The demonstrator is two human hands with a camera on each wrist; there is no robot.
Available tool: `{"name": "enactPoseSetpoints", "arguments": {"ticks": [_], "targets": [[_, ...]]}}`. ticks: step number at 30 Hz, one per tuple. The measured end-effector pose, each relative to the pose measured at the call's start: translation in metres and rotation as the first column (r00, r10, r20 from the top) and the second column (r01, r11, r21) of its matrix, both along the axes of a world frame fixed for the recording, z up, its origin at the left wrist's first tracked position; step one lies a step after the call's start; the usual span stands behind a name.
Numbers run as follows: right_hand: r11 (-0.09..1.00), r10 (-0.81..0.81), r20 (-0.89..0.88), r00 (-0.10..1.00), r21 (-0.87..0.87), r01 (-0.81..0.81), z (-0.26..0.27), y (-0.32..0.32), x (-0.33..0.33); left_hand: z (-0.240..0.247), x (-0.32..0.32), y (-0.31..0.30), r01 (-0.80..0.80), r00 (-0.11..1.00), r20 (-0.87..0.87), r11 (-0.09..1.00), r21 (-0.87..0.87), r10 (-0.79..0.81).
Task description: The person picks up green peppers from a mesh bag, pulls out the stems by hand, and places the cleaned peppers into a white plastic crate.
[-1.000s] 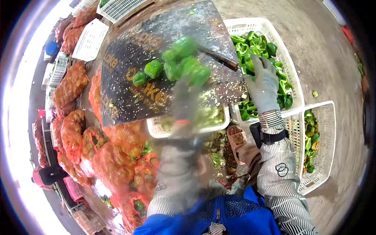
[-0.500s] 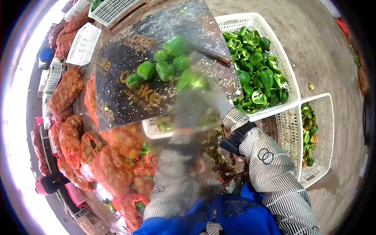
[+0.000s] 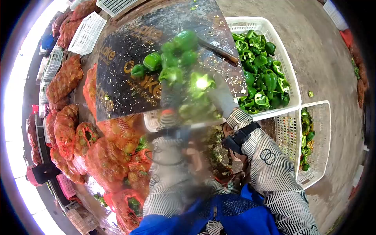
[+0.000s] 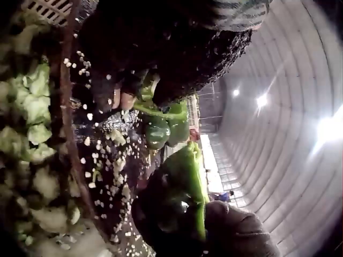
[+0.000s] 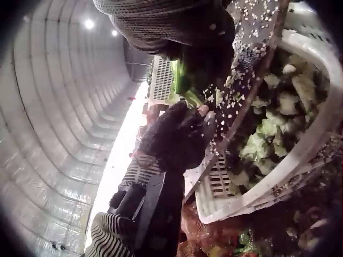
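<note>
Smudged in the head view, my left hand [image 3: 169, 96] lies at the board's near edge, by a cut green pepper [image 3: 171, 74]. In the left wrist view its gloved fingers [image 4: 233, 230] grip a pepper piece [image 4: 179, 195] with a pale cut rim. My right hand [image 3: 224, 98] is to the right, holding an opened pepper [image 3: 200, 84]; in the right wrist view its glove [image 5: 161, 24] partly hides green flesh [image 5: 181, 80]. Several whole peppers [image 3: 152, 61] lie beyond on the dark board [image 3: 117, 88]. A dark-bladed knife [image 3: 225, 55] rests at its right.
A white crate [image 3: 295, 88] of cut green peppers stands right of the board, with another crate [image 3: 327, 145] nearer me. Below the board's near edge is a bin [image 5: 246, 206] of pale green scraps. Red net sacks [image 3: 105, 156] crowd the left. Pale seeds are scattered on the board.
My right hand has come from the pepper crate to the board's near edge, beside my left. The pepper by my hands now shows as two separate pieces, one near each hand.
</note>
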State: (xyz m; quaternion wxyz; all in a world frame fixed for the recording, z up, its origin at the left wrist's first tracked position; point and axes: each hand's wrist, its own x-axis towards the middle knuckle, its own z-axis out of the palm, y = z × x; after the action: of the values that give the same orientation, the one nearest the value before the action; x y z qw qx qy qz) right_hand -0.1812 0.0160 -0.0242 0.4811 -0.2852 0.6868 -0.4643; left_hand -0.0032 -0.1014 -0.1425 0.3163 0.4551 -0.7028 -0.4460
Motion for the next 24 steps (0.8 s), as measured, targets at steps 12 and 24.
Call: {"name": "enactPoseSetpoints", "arguments": {"ticks": [12,24], "targets": [[0.855,-0.044,-0.495,0.868,-0.468,-0.224,0.032,0.020,0.028,0.119,-0.032,0.093,0.082,0.703,-0.624,0.833,0.548,0.342],[0.804,0.170,-0.535,0.827,-0.410,-0.431,0.019,0.025,0.019,0.093,-0.024,0.091,0.201,0.976,0.123,0.955,-0.218,-0.177]]}}
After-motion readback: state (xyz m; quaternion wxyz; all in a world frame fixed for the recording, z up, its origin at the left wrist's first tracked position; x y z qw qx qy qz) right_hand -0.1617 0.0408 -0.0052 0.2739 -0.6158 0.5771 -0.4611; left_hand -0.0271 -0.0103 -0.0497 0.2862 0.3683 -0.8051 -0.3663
